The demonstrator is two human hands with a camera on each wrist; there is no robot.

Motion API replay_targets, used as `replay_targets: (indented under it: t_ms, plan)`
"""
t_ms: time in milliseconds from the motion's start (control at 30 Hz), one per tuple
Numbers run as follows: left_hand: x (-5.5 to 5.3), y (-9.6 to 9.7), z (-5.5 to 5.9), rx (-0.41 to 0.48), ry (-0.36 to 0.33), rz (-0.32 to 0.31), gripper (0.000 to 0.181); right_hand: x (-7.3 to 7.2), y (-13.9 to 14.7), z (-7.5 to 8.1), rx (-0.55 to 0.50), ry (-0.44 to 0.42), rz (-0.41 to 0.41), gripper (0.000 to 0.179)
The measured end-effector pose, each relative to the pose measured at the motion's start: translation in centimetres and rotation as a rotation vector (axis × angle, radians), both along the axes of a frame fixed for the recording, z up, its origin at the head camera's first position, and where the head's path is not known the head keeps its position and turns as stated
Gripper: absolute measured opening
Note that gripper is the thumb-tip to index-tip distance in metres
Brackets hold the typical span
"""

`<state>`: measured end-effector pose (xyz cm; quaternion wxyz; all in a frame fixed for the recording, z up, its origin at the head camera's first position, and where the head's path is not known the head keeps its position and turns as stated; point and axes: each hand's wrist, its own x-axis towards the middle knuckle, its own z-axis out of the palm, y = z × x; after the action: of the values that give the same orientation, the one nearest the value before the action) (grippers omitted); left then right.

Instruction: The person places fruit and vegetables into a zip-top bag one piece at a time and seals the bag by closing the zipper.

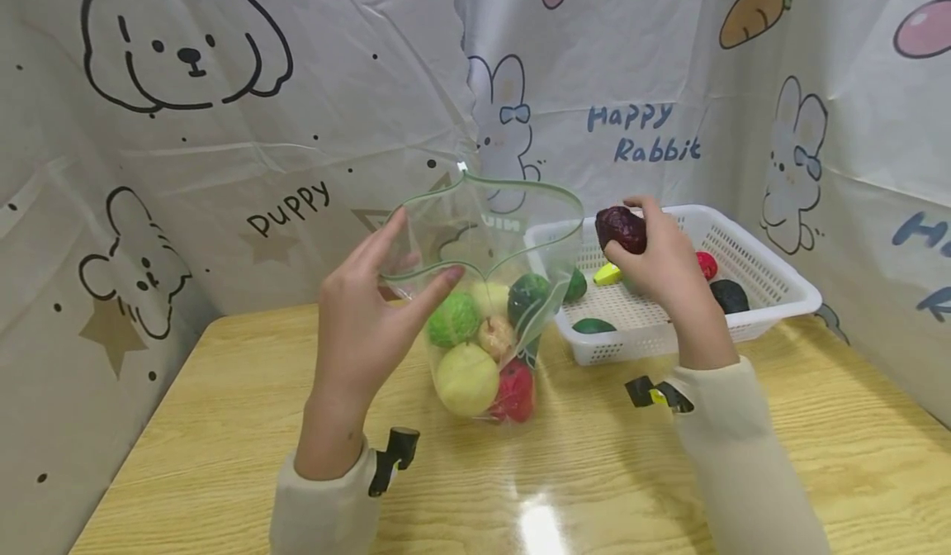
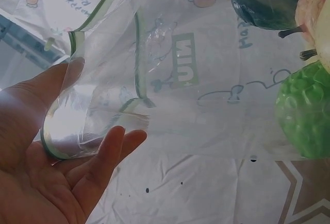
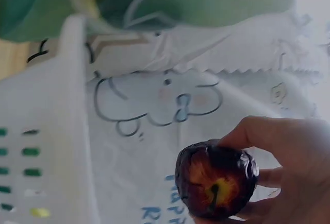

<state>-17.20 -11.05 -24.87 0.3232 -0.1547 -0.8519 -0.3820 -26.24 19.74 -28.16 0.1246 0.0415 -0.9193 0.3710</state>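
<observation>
A clear zip bag (image 1: 486,225) with a green-edged, gaping mouth stands upright on the table. Inside lie a bumpy green fruit (image 1: 453,320), a pale yellow round fruit (image 1: 468,379), a red fruit (image 1: 514,391), a dark green fruit (image 1: 528,297) and others. My left hand (image 1: 364,311) holds the bag's left side by the mouth, thumb on the near rim and fingers on the far one. To the right of the bag, my right hand (image 1: 661,253) grips a dark purple, glossy fruit (image 1: 621,230) above a white basket (image 1: 691,328). The right wrist view shows that fruit's stem (image 3: 214,193).
In the basket are a yellow piece (image 1: 606,274), a red fruit (image 1: 707,265), a black-looking fruit (image 1: 730,296) and green ones (image 1: 593,325). The wooden table (image 1: 223,423) meets a printed cloth wall (image 1: 312,150) at the back and sides.
</observation>
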Motion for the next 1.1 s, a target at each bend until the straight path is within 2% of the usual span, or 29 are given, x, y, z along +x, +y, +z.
replay_targets:
  t_ms: [133,300,400,467,567,667,767,900,1100]
  plan:
    - [0.0,0.1,0.1,0.011,-0.014,-0.015,0.078,1.7,-0.7,1.7,-0.111,0.130,-0.009,0.065]
    - [0.0,0.1,0.1,0.015,-0.027,-0.024,0.080,3.8,-1.6,3.1,-0.258,0.373,-0.038,0.060]
    - [0.0,0.1,0.2,0.011,-0.025,-0.030,0.080,4.6,-2.2,3.6,-0.387,0.511,-0.041,0.058]
    - [0.0,0.1,0.2,0.006,-0.023,-0.033,0.081,4.9,-2.7,3.7,-0.473,0.609,-0.009,0.057]
    - [0.0,0.1,0.0,-0.003,-0.021,-0.034,0.083,5.1,-3.7,3.7,-0.553,0.754,0.089,0.057]
    - [0.0,0.1,0.0,-0.011,-0.018,-0.035,0.084,5.1,-4.6,3.5,-0.542,0.859,0.206,0.058]
    - [0.1,0.2,0.0,-0.016,-0.016,-0.039,0.085,5.2,-5.3,3.3,-0.483,0.901,0.283,0.061]
    - [0.1,0.2,0.0,-0.022,-0.016,-0.038,0.085,5.2,-6.0,3.1,-0.372,0.922,0.356,0.063]
    - [0.1,0.2,0.0,-0.022,-0.015,-0.039,0.085,5.4,-6.2,3.0,-0.226,0.914,0.412,0.063]
